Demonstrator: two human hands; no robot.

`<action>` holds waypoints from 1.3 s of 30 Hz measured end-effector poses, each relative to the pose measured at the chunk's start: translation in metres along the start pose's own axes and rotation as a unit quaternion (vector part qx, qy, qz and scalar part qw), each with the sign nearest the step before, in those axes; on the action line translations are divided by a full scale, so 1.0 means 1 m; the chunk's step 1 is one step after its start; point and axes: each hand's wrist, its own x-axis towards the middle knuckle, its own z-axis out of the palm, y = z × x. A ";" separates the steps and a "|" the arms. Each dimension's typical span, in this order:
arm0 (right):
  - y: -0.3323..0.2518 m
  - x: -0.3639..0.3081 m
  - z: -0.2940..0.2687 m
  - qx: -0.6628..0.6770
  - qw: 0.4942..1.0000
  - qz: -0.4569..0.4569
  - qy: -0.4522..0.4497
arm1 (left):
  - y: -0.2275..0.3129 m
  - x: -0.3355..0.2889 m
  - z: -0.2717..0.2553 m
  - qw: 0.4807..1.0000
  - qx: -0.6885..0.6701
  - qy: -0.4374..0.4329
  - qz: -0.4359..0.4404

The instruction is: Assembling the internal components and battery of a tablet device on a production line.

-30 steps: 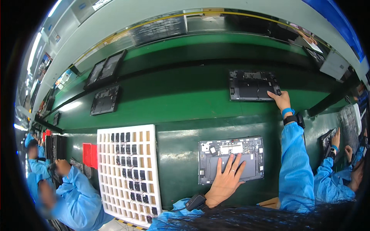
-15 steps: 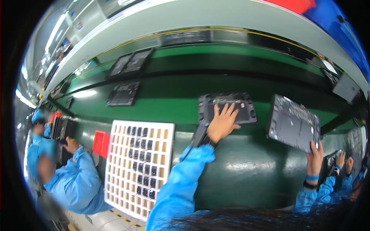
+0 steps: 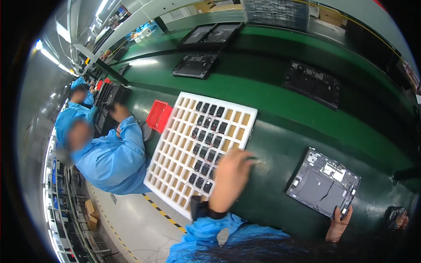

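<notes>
At the right edge of a white foam tray (image 3: 250,115), my left hand (image 3: 232,175) hovers with bent fingers, blurred by motion; whether anything is between them I cannot make out. The tray has rows of compartments, several holding small black parts with thin wires (image 3: 203,151). My right hand (image 3: 340,224) grips the near edge of an opened laptop base (image 3: 322,186), thumb on top. This base lies on the dark green bench, its inner boards and a dark cable showing. Another black laptop base (image 3: 312,84) sits farther off on the green belt, untouched.
More laptop parts (image 3: 195,65) lie along the far belt (image 3: 258,57). A red box (image 3: 158,115) stands left of the tray. A co-worker in blue (image 3: 109,153) works at the left. Another hand (image 3: 401,220) shows at the far right.
My left hand has left the far laptop base and come back to the tray. My right hand has lowered its laptop base to the bench. The view has turned left.
</notes>
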 end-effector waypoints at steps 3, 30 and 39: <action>0.009 0.006 -0.008 -0.045 0.998 -0.011 -0.051 | -0.078 -0.028 -0.043 0.996 0.027 0.037 -0.078; -0.037 0.008 -0.006 -0.321 0.925 -0.183 -0.090 | -0.019 0.049 0.108 0.996 -0.038 0.029 0.079; -0.077 0.018 -0.001 -0.227 0.961 -0.129 -0.091 | -0.004 -0.002 0.083 0.997 -0.039 -0.039 -0.045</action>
